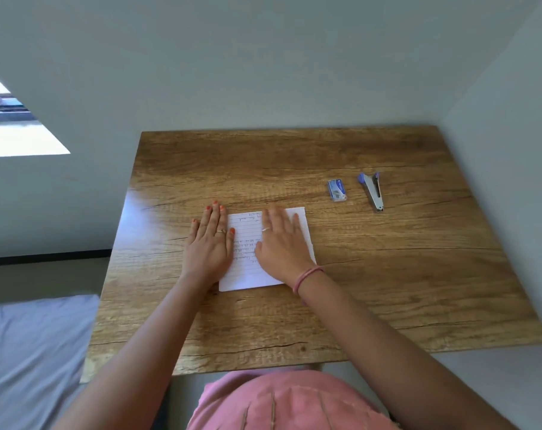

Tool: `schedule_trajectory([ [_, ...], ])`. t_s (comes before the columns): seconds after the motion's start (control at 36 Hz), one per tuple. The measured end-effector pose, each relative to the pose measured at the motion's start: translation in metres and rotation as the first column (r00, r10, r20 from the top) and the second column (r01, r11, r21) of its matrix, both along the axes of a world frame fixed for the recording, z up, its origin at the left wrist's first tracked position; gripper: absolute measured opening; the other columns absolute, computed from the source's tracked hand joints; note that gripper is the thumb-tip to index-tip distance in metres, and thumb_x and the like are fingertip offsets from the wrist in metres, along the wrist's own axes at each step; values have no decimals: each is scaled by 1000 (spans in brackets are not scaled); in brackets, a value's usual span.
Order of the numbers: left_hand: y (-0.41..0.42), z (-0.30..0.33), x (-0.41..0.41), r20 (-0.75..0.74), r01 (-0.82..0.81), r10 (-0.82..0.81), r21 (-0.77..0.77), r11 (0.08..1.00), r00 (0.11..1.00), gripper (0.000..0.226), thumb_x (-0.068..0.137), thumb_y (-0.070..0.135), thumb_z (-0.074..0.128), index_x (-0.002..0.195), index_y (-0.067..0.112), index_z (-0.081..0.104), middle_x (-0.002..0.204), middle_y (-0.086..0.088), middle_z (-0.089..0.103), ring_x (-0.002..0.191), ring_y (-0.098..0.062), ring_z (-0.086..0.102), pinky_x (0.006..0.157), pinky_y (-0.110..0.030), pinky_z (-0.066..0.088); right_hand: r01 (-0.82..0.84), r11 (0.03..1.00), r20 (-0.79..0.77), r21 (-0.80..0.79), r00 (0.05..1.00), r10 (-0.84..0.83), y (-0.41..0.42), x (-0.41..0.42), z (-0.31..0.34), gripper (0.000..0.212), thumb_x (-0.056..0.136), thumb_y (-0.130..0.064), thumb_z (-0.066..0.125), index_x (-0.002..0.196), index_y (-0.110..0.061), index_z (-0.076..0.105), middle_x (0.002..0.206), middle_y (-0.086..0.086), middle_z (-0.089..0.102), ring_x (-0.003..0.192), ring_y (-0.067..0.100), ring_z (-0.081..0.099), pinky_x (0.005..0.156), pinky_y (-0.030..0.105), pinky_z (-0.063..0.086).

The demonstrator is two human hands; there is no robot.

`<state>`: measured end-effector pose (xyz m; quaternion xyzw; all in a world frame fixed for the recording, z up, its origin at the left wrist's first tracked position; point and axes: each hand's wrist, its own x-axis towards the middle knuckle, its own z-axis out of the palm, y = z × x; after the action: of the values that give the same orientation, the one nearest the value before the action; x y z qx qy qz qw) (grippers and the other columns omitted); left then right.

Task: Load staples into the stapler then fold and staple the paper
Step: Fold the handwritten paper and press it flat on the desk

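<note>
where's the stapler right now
In the head view the stapler lies on the far right of the wooden table, just right of the small staple box and beyond the paper.

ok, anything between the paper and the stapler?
Head view: the staple box lies between the paper and the stapler, close to the stapler; otherwise it is bare wooden table.
</note>
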<state>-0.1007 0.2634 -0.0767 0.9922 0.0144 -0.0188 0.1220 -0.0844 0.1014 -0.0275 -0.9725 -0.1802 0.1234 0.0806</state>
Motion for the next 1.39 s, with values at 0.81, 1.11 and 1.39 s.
schedule_trajectory([
  [0.81, 2, 16, 5, -39, -10, 3, -178, 984, 999, 51, 102, 33, 29, 150, 16, 25, 160, -7, 12, 147, -26, 8, 118, -44, 0, 186, 982, 119, -6, 976, -184, -66, 18, -38, 59, 101, -45, 8, 152, -17, -3, 161, -1, -7, 148, 15, -10, 118, 51, -5],
  [1.11, 4, 36, 30, -133, -240, 200, -516, 822, 971, 14, 90, 42, 58, 102, 35, 59, 119, 2, 56, 122, -25, 41, 106, -49, 27, 185, 981, 133, 53, 973, -190, -70, 17, -38, 55, 102, -44, 15, 152, -27, -2, 161, -6, -1, 148, 12, -6, 118, 51, -3],
  [1.39, -10, 67, 46, -166, -268, 216, -716, 645, 962, 10, 87, 28, 66, 78, 30, 63, 87, -9, 72, 84, -34, 67, 76, -50, 54, 218, 960, 34, 176, 973, -227, -74, 30, -12, 52, 98, -44, 41, 145, -24, 34, 157, -3, 25, 145, 18, 20, 115, 46, 13],
])
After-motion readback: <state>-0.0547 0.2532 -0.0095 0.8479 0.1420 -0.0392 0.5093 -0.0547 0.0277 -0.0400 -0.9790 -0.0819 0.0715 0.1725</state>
